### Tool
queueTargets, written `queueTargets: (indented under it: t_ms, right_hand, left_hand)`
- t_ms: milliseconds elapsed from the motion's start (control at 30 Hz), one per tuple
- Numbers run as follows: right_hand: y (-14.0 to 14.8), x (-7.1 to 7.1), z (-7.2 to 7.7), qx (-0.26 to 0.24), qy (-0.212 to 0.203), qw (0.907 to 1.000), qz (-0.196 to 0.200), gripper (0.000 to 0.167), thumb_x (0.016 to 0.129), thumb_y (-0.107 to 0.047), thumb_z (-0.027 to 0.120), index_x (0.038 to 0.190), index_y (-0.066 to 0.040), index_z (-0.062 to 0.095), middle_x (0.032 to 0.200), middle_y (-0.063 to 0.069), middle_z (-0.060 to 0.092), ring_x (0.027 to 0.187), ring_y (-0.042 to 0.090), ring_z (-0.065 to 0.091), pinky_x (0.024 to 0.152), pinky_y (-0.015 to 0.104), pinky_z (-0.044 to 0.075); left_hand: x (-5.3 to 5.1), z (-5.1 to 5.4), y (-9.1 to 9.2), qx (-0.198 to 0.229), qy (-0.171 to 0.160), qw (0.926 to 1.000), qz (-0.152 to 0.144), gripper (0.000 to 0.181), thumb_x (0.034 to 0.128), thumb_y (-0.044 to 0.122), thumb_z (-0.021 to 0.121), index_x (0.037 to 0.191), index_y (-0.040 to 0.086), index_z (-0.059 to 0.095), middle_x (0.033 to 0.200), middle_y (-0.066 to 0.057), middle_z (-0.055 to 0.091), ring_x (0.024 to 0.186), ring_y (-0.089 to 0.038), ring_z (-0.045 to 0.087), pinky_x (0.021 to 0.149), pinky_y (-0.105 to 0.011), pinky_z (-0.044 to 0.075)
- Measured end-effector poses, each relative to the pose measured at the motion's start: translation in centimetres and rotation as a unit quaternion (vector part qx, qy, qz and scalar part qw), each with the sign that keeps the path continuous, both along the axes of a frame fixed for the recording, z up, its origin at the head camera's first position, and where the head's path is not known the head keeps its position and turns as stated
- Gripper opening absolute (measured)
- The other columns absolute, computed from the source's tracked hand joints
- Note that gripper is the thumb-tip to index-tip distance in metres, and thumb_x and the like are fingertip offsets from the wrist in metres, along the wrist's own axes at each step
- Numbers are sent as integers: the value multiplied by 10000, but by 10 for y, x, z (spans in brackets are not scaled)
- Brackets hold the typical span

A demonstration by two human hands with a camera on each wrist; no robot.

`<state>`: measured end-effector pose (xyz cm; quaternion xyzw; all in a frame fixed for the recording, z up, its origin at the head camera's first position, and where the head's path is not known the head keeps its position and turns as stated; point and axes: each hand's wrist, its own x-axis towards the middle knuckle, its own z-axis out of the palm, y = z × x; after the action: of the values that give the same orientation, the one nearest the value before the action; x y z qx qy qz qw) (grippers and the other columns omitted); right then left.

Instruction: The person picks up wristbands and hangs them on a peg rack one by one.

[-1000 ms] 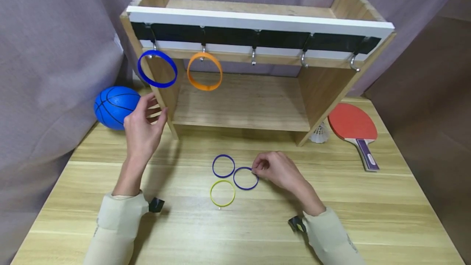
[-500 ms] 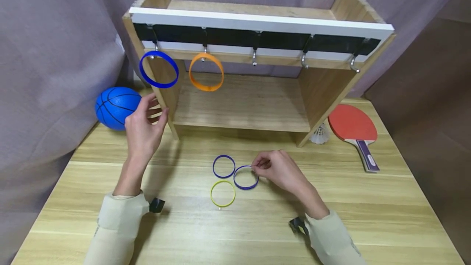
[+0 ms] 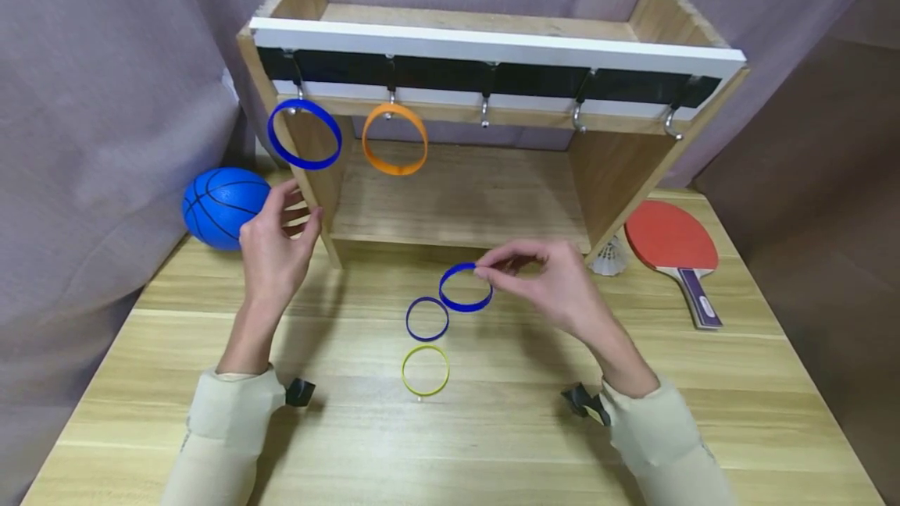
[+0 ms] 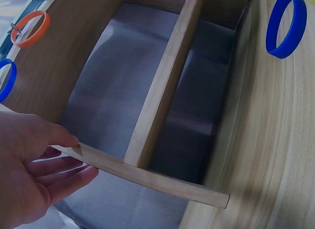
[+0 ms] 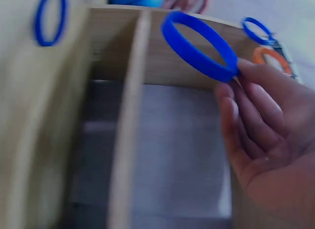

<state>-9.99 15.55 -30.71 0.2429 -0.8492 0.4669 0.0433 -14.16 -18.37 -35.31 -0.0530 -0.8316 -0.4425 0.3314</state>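
My right hand (image 3: 555, 287) pinches a blue silicone wristband (image 3: 466, 308) between thumb and fingertips, holding it above the table in front of the wooden rack (image 3: 460, 194). The right wrist view shows the band (image 5: 197, 55) tilted, its ring sticking out past the fingertips. At the rack's left side panel, my left hand (image 3: 274, 244) grips the front edge, thumb on one face and fingers on the other. Another blue wristband (image 3: 426, 340) and a yellow wristband (image 3: 425, 393) lie flat on the table. A blue band (image 3: 309, 165) and an orange band (image 3: 395, 171) hang from the two leftmost hooks.
Three more metal hooks, the middle one (image 3: 484, 112) among them, carry no band. A blue basketball (image 3: 221, 209) sits left of the rack. To its right are a shuttlecock (image 3: 610, 258) and a red table tennis paddle (image 3: 671, 236). Curtains surround the table.
My right hand has lifted the blue wristband off the table and carried it up toward the rack. My left hand keeps its place on the side panel.
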Motion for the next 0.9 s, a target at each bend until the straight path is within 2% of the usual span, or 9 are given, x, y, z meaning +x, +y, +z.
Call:
queueTargets:
  t_ms: [100,200,300,400,467,533,667,833,900]
  right_hand:
    - [-5,1,31,-788,182,9966,-183,88,836,-99,789,922,-93,768,862,-2,728,724,185,640,601,230,543]
    - [-12,4,59,-1782,388,9828,-286,97,836,-8,765,927,17,745,868,99,723,700,254,625,583,236,539]
    - [-19,3,75,-2865,443,9565,-328,126,836,37,745,948,90,720,882,157,719,698,279,647,638,264,585]
    - [-26,-1,81,-3742,485,9252,-410,161,832,51,741,971,124,704,911,186,718,737,286,675,725,328,609]
    - [-30,-5,81,-4178,572,9052,-517,178,825,64,741,979,140,695,917,207,713,736,296,677,732,335,611]
    - [-33,-8,81,-4420,719,8918,-650,185,827,65,738,989,142,693,930,220,708,743,300,677,738,335,609]
    - [-39,-11,83,-4618,1024,8771,-837,180,830,72,730,990,145,692,943,240,700,757,299,679,743,333,609]
    - [-41,-13,82,-4604,1168,8742,-1008,160,829,62,737,968,133,703,933,231,704,745,288,678,737,319,609]
    - [-42,-14,81,-4552,1212,8759,-1046,153,829,54,741,958,131,706,919,226,706,729,282,675,728,312,608]
  left_hand:
    - [0,0,0,-28,7,10000,9,376,856,53,737,1219,62,637,1082,-131,712,877,-255,716,690,-169,580]
    - [0,0,0,-51,19,10000,16,380,854,51,739,1220,57,636,1083,-133,711,876,-263,717,688,-199,589]
    - [0,0,0,-61,10,10000,35,379,855,53,738,1220,58,636,1085,-132,711,878,-262,716,689,-201,590]
    - [0,0,0,-70,5,10000,42,376,857,56,736,1220,62,636,1086,-133,710,879,-259,716,690,-253,603]
    - [0,0,0,-73,14,10000,44,373,860,56,733,1219,63,636,1085,-135,710,878,-262,716,689,-324,613]
    - [0,0,0,-56,32,10000,31,371,859,54,733,1218,63,636,1084,-140,709,877,-266,716,684,-383,615]
    - [0,0,0,-40,35,10000,48,368,860,52,730,1215,62,637,1082,-141,710,875,-270,716,683,-382,615]
    - [1,0,1,-95,5,9999,87,367,862,62,731,1218,66,638,1085,-130,711,878,-258,717,685,-248,602]
    - [0,0,1,-87,15,9999,80,369,862,60,730,1219,65,638,1085,-132,710,878,-260,716,685,-261,605]
